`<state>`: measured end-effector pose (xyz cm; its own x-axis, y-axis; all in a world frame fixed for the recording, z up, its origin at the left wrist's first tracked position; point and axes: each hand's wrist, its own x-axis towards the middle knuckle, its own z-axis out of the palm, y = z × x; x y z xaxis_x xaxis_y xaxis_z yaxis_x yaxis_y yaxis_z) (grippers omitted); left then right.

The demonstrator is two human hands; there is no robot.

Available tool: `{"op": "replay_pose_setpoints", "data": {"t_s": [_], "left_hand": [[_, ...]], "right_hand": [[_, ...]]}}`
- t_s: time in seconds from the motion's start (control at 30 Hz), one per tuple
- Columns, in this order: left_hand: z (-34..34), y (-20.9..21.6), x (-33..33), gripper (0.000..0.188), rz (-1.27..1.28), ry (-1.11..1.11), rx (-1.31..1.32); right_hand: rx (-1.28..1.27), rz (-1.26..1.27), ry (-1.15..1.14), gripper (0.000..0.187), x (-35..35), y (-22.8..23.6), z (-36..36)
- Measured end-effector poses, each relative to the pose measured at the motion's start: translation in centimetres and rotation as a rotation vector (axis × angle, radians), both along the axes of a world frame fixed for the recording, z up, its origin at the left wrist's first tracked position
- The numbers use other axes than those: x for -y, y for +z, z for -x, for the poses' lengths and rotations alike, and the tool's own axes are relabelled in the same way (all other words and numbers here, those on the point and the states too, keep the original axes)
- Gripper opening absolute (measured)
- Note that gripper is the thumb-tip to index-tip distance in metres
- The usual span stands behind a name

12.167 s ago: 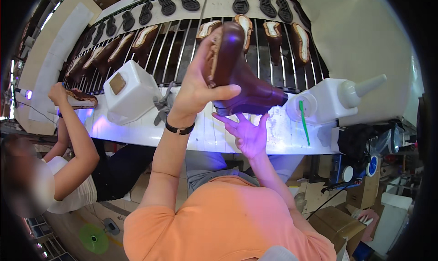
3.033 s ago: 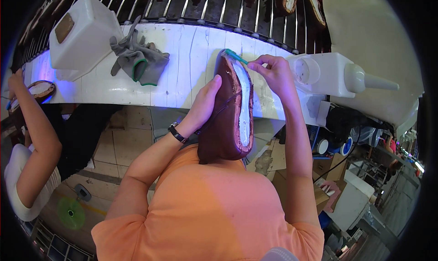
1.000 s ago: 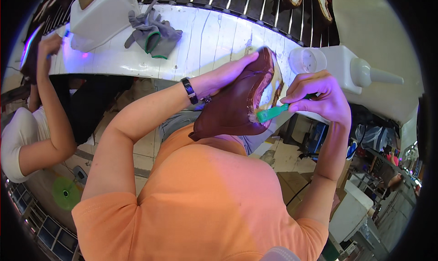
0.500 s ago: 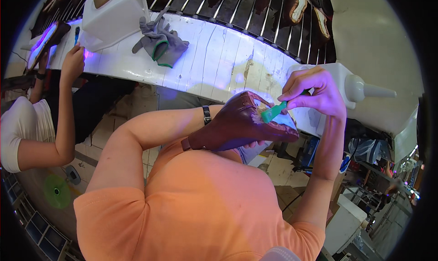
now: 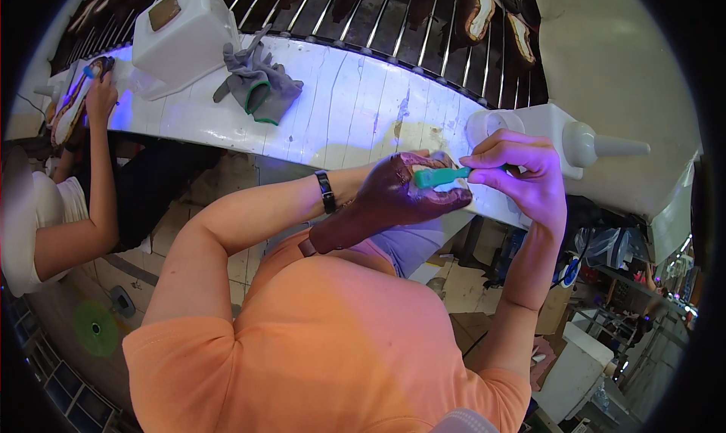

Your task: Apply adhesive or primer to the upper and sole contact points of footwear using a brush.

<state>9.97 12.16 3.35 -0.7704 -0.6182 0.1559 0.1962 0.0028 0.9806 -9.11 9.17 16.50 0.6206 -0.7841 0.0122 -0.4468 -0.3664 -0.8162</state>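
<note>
A dark brown leather boot upper [image 5: 363, 210] lies tilted in front of my chest, its pale underside turned up and away from me. My left hand [image 5: 354, 179] supports it from the far side; most of its fingers are hidden behind the leather. Between thumb and fingers, my right hand [image 5: 525, 168] pinches a green-handled brush [image 5: 442, 177]. The brush lies across the boot's underside, its head touching or just above the pale area; the exact contact cannot be made out.
A white bench [image 5: 340, 93] curves ahead, bearing grey gloves [image 5: 261, 85] and a cut-open white jug [image 5: 185, 40]. Another white container [image 5: 544, 130] with a spout stands right. Beyond runs a roller conveyor [image 5: 370, 17] with footwear. A co-worker's arm [image 5: 98, 168] works at left.
The boot has shifted left and turned, with its underside facing farther away. My right hand and the brush have moved slightly left, the brush now lying flatter. The co-worker's hand has moved onto their shoe.
</note>
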Motion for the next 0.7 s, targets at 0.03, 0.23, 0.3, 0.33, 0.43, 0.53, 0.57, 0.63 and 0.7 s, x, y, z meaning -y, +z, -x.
{"op": "replay_pose_setpoints", "data": {"t_s": [0.03, 0.23, 0.3, 0.33, 0.43, 0.53, 0.57, 0.63, 0.7], "left_hand": [[0.7, -0.8, 0.0, 0.029, -0.157, 0.095, -0.17], [-0.7, -6.3, 5.3, 0.05, -0.811, 0.044, -0.109], [-2.6, -3.4, 6.3, 0.055, -0.719, 0.254, 0.026], [-3.9, -4.0, 7.5, 0.057, -0.619, 0.307, 0.11], [-5.5, 1.7, 8.0, 0.067, 0.044, 0.459, 1.009], [-7.1, -4.1, 5.8, 0.083, 0.576, 0.776, 0.845], [-7.0, -3.8, 4.5, 0.093, 0.566, 0.729, 0.884], [-7.1, -3.3, 0.8, 0.105, 0.664, 0.683, 0.837], [-7.5, -3.5, -1.4, 0.109, 0.777, 0.624, 0.863]], "right_hand": [[0.0, 0.004, -0.006, 0.021, -0.3, 0.1, -0.1], [-0.04, 0.371, -0.206, 0.015, -0.6, -0.9, -1.3], [0.055, 0.347, -0.357, 0.015, -0.3, -2.3, -0.9], [0.155, 0.318, -0.485, 0.015, -0.2, -3.1, -1.1], [0.268, 0.226, -0.707, 0.014, -1.0, -6.7, 1.1], [0.356, 0.104, -0.897, 0.014, -2.1, -11.4, 1.9], [0.354, 0.049, -1.0, 0.014, -2.8, -12.9, 2.3], [0.384, -0.043, -1.045, 0.015, -4.0, -15.5, 2.6], [0.49, -0.19, -1.087, 0.014, -4.6, -16.6, 2.2]]}}
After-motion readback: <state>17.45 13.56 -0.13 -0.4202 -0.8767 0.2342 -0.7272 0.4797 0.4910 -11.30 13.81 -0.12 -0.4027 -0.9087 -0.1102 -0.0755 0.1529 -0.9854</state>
